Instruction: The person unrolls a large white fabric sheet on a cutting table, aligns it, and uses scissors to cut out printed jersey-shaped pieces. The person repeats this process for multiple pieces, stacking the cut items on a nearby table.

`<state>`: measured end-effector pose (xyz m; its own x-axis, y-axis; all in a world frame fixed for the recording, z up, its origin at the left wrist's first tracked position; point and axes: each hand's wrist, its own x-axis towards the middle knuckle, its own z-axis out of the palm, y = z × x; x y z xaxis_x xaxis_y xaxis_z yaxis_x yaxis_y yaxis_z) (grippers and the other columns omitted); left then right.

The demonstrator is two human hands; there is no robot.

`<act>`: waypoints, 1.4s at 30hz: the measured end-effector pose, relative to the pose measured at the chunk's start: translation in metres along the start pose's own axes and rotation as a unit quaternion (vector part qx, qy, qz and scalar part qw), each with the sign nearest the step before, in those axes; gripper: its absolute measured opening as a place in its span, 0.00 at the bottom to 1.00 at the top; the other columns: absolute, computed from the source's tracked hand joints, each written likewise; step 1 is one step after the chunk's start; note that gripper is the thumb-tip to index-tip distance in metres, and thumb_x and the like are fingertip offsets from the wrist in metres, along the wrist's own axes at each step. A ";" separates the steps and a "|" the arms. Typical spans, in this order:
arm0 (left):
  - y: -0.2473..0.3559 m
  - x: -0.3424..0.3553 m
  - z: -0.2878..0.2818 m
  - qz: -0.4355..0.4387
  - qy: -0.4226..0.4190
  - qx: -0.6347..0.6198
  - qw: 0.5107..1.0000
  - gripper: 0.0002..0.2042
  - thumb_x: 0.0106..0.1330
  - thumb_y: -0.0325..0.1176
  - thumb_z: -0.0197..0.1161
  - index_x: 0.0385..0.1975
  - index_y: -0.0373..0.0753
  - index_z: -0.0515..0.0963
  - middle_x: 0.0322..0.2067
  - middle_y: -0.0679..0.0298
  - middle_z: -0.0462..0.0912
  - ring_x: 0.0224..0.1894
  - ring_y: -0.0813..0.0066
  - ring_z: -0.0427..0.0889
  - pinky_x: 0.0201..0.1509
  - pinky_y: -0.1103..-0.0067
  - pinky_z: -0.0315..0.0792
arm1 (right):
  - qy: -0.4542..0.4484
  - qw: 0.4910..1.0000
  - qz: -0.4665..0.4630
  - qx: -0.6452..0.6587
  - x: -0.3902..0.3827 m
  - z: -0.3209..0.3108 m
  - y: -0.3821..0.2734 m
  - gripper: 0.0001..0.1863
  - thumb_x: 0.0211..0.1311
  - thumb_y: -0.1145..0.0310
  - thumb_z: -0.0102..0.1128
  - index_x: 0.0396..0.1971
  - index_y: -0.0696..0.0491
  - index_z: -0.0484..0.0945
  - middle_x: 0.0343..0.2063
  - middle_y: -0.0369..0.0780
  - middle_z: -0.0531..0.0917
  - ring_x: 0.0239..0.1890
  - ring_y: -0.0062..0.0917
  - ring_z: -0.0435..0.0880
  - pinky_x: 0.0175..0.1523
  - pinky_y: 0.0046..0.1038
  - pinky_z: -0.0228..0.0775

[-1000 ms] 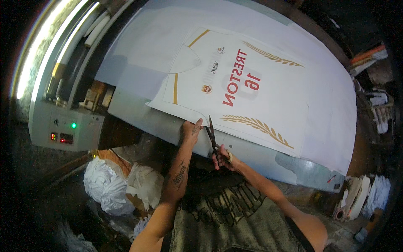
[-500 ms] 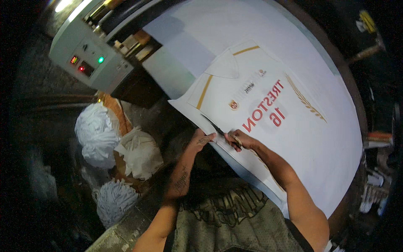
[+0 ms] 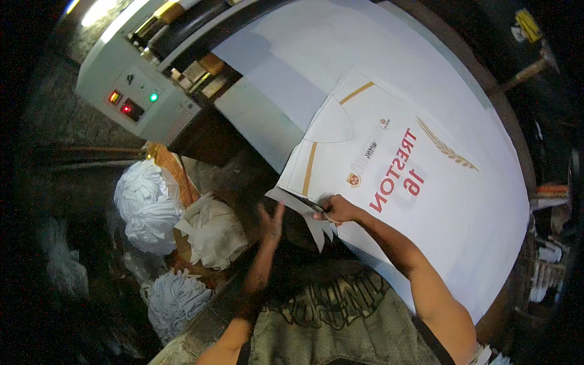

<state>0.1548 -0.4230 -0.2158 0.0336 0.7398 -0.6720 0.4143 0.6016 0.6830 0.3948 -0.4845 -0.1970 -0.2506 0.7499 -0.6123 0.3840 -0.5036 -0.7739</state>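
My right hand is closed around scissors at the near-left edge of a large white sheet. The sheet bears a mirrored jersey print with red lettering, gold stripes and a wheat ear. A narrow strip cut along the edge hangs beside the scissors, its lower end split into pointed tails. The blades are partly hidden by the hand and strip. My left hand is off the sheet, just below the strip's far end, fingers apart and slightly blurred.
A grey machine with a lit control panel and a dark roller stands at the far left. White bundles of strips and a pale bag lie on the floor at left. A yellow object is at far right.
My left hand has let go of the sheet's edge and moved left and down. The scissors have cut farther, freeing the edge strip, which now hangs down. The view has shifted slightly.
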 end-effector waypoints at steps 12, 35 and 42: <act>0.067 0.145 -0.001 0.227 -0.289 0.232 0.900 0.08 0.58 0.27 0.65 0.32 0.29 0.77 0.26 0.57 0.83 0.29 0.73 0.81 0.33 0.78 0.74 | 0.082 0.975 0.154 0.134 -0.027 0.118 0.006 0.38 0.50 0.30 0.56 0.21 0.58 0.79 0.13 0.39 0.77 0.17 0.32 0.77 0.26 0.36 0.67; 0.059 0.106 -0.041 0.045 -0.403 0.126 0.905 0.08 0.59 0.27 0.66 0.35 0.33 0.76 0.31 0.64 0.81 0.34 0.77 0.78 0.38 0.79 0.73 | 0.312 0.779 -0.093 0.536 0.065 0.101 -0.075 0.28 0.63 0.45 0.54 0.17 0.56 0.72 0.10 0.36 0.72 0.09 0.20 0.69 0.14 0.23 0.59; -0.040 0.175 -0.202 0.375 -0.105 0.462 0.797 0.15 0.58 0.24 0.60 0.45 0.29 0.73 0.33 0.52 0.80 0.34 0.64 0.80 0.39 0.72 0.74 | 0.407 0.900 -0.016 0.158 0.010 0.165 -0.051 0.24 0.60 0.51 0.62 0.24 0.60 0.74 0.16 0.35 0.73 0.18 0.17 0.69 0.22 0.25 0.64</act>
<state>-0.0392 -0.2569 -0.3026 0.6979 0.6620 -0.2735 0.6957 -0.5358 0.4784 0.2263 -0.5222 -0.1905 0.5261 0.7669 -0.3676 0.0843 -0.4771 -0.8748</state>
